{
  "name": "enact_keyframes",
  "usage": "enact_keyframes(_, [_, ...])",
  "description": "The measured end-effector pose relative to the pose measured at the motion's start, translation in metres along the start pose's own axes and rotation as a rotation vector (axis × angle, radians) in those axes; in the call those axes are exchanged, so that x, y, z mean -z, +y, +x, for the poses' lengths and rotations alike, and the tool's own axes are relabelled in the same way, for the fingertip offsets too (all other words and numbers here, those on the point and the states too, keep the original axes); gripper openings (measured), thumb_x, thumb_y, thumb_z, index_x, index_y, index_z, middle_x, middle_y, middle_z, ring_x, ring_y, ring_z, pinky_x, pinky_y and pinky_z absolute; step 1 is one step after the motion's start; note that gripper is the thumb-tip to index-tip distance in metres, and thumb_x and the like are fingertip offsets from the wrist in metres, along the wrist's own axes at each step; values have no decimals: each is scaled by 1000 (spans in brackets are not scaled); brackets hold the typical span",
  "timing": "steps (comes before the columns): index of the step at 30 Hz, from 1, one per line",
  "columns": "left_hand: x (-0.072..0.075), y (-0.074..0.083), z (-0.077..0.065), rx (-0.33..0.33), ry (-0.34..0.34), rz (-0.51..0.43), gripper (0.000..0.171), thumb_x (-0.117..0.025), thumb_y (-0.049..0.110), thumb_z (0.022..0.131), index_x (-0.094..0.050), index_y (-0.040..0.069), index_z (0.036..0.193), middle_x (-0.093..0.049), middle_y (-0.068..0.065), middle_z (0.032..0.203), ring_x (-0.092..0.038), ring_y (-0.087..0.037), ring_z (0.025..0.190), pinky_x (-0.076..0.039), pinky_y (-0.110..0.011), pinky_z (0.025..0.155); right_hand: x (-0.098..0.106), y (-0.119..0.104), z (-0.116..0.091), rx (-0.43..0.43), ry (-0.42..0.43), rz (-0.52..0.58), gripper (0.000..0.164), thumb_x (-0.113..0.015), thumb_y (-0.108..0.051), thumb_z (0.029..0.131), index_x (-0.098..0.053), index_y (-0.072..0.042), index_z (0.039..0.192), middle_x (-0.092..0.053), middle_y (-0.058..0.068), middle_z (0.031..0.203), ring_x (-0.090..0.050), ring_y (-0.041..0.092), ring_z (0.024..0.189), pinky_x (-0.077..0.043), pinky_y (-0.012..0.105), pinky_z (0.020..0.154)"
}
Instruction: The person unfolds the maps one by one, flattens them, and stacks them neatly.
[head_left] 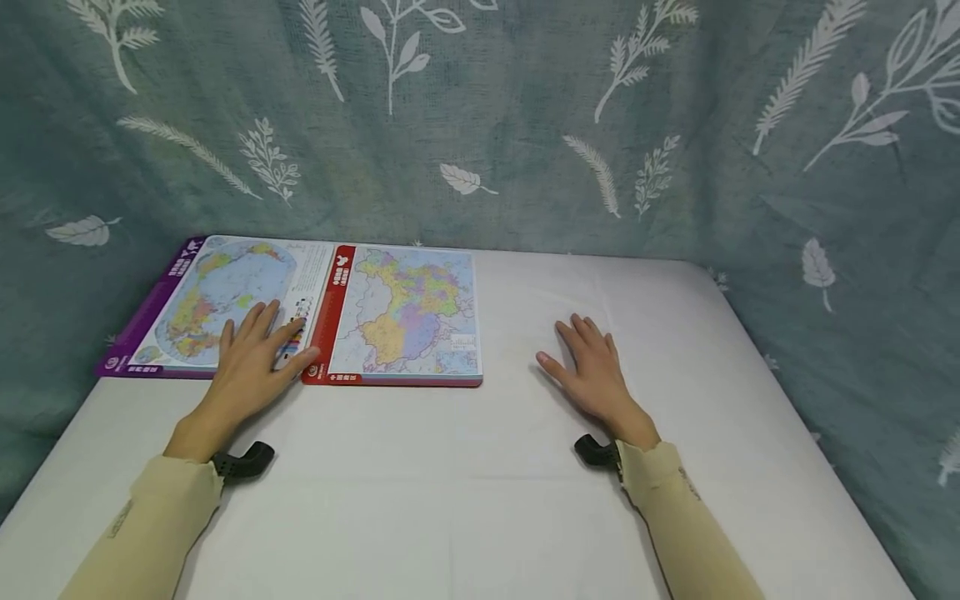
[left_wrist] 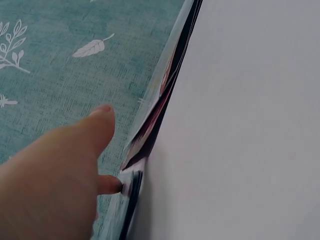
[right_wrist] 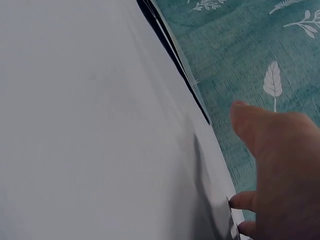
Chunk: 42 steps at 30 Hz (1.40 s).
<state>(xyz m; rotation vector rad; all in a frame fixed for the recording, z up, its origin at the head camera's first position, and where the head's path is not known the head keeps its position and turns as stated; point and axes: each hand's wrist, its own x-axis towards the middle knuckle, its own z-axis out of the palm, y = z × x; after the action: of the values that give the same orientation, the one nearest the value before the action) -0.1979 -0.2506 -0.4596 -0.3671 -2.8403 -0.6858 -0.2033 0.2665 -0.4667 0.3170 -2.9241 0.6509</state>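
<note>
Two flat map boards lie side by side at the back left of the table in the head view. The purple-edged one (head_left: 225,333) shows a round world map; the red-edged one (head_left: 405,312) shows a coloured country map. My left hand (head_left: 251,367) rests with fingers spread over the lower right part of the purple-edged board, its thumb reaching the red edge of the other. To the right of both boards, my right hand (head_left: 592,375) lies on the white tabletop, fingers extended, holding nothing. Both hands also show at the side of their wrist views.
A white cloth-covered table (head_left: 450,492) spreads under both arms. Behind it and along the sides hangs a green curtain (head_left: 525,108) with white leaf prints. A black wrist mount (head_left: 246,461) sits at the left cuff, another black mount (head_left: 596,452) at the right.
</note>
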Motion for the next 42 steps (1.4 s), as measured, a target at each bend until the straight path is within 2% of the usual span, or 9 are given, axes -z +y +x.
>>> enact_keyframes(11, [-10, 13, -5, -26, -2, -21, 78, -67, 55, 98, -53, 1, 152, -35, -32, 163, -22, -52, 155, -9, -75, 120, -24, -44, 6, 23, 9, 33, 80, -61, -54, 101, -44, 0, 158, -32, 24, 169, -20, 43, 160, -7, 70, 125])
enact_keyframes(23, [-15, 9, -4, -17, -5, -70, 77, -64, 55, 99, -52, 0, 152, -36, -31, 162, -24, -52, 153, -10, -73, 122, -45, -100, 3, 60, 1, 111, 79, -57, -52, 105, -42, 7, 156, -36, 23, 167, -24, 40, 160, -9, 66, 127])
enact_keyframes(30, [-13, 12, -3, -29, 15, -89, 74, -65, 51, 100, -52, -1, 151, -38, -30, 162, -25, -52, 153, -11, -73, 121, -52, -108, 8, 98, 41, 109, 73, -58, -46, 105, -46, 7, 154, -40, 22, 165, -28, 38, 158, -12, 65, 127])
enact_keyframes(36, [-13, 14, -4, -20, 9, -97, 74, -67, 49, 99, -52, -1, 151, -38, -29, 162, -25, -51, 153, -11, -72, 122, -57, -118, 13, 99, 30, 136, 77, -58, -48, 105, -43, 8, 155, -40, 23, 164, -29, 38, 158, -16, 59, 128])
enact_keyframes(42, [-12, 12, -1, -21, 18, -156, 73, -71, 45, 98, -53, -3, 150, -40, -26, 162, -28, -47, 153, -23, -71, 119, -60, -121, 15, 94, 47, 98, 81, -67, -43, 100, -41, 9, 155, -40, 24, 164, -33, 39, 156, -24, 53, 127])
